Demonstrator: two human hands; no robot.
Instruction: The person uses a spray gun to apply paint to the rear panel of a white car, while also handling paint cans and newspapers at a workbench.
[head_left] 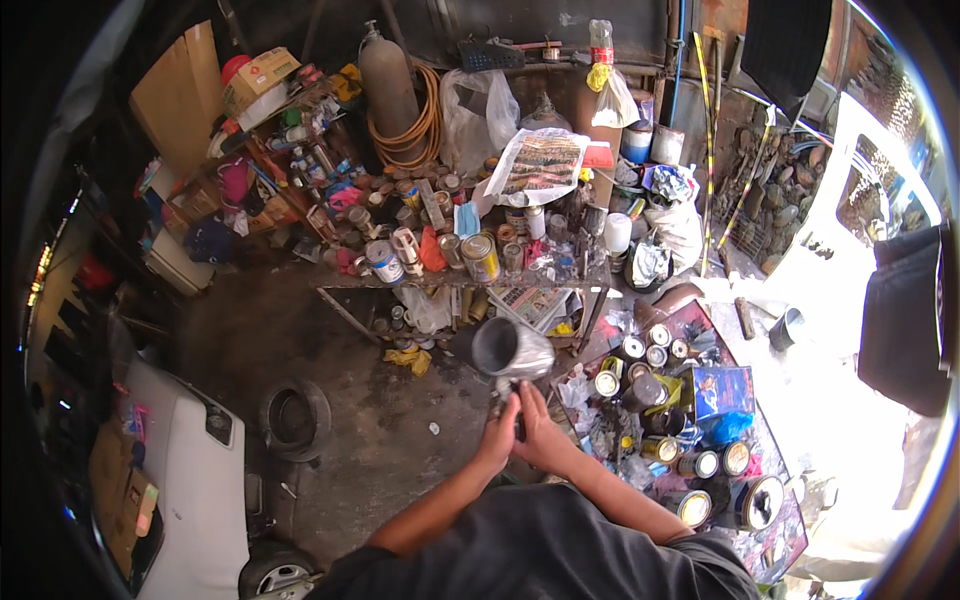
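Both my hands are together in front of my body, closed around what looks like a paint spray gun with an open metal cup on top. The cup is silvery, dark inside, and tilted so its mouth faces up and to the left. My left hand grips the lower part from the left side. Against it, my right hand presses from the right, fingers pointing up toward the cup. Most of the gun's body and handle is hidden between my fingers. A low table with paint cans is nearest to my right arm.
Ahead stands a cluttered bench with cans, bottles and rags. A gas cylinder with a coiled orange hose stands behind it. To the left are a tire on the floor and a white vehicle. A blue box sits among the right-hand cans.
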